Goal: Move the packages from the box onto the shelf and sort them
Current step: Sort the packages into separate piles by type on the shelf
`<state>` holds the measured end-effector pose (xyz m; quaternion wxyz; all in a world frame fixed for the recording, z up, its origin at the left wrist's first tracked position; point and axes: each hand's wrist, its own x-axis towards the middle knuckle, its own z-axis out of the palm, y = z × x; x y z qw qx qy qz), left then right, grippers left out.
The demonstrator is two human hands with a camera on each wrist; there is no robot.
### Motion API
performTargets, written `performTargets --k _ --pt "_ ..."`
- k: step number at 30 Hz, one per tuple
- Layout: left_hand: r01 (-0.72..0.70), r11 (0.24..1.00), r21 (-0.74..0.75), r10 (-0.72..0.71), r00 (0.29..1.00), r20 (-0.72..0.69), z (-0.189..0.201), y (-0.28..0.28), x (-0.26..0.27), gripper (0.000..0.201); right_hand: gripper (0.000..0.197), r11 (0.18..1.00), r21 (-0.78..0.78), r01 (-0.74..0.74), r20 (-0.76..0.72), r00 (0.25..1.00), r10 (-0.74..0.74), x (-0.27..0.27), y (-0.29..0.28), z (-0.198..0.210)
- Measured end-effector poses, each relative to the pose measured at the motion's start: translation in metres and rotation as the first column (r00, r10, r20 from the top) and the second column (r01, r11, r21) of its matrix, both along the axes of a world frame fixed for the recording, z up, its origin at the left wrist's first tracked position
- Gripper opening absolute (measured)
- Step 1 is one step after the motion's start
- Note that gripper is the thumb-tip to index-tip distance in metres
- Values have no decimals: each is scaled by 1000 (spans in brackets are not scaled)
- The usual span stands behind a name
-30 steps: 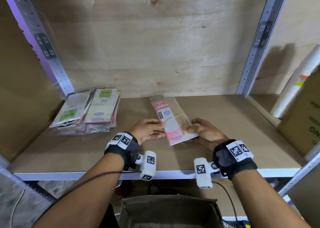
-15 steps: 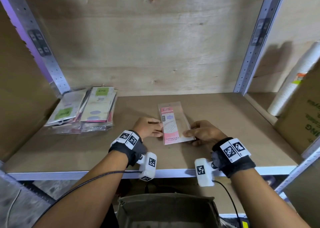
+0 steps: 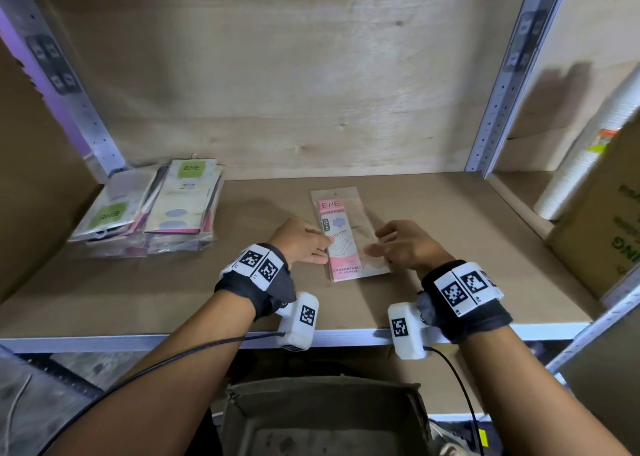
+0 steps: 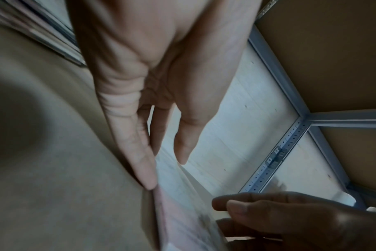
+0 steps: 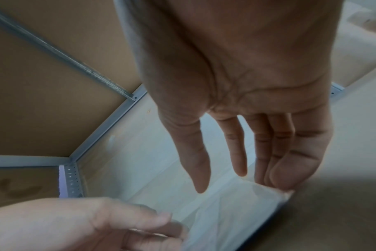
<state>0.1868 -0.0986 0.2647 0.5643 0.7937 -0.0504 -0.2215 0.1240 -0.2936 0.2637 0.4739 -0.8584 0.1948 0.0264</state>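
Note:
A pink-labelled package (image 3: 346, 237) lies flat on the brown shelf board (image 3: 467, 265), lengthwise near the middle. My left hand (image 3: 313, 244) touches its left edge with nearly straight fingers (image 4: 144, 169), the thumb just over the wrapper (image 4: 182, 212). My right hand (image 3: 384, 246) rests extended fingertips (image 5: 277, 173) on the right edge of the package (image 5: 225, 212). Neither hand is curled round it. A stack of green- and pink-labelled packages (image 3: 156, 206) sits at the back left of the shelf. The open cardboard box (image 3: 322, 417) stands below the shelf front; its inside is mostly hidden.
Grey metal uprights (image 3: 498, 85) frame the bay against a plywood back wall. In the bay to the right stand a brown carton (image 3: 606, 234) and a sleeve of white cups (image 3: 588, 158). The metal front rail (image 3: 138, 341) runs under my wrists.
The pink package was tilted and held between both hands; it now lies flat and straight on the board, slightly farther back. Both hands have loosened to a light touch on its edges.

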Motion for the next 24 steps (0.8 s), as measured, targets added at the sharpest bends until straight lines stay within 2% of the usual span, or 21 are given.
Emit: performTargets --k 7,15,24 --pt "38 999 -33 -39 999 -35 4 -55 6 28 50 998 15 59 16 998 -59 -6 -39 5" --pt "120 990 -68 -127 985 -117 11 -138 8 35 41 981 -22 190 54 981 -189 -17 -94 7" --pt "95 989 -117 -110 985 -130 7 -187 9 30 36 973 -2 231 67 971 -231 -21 -131 6"
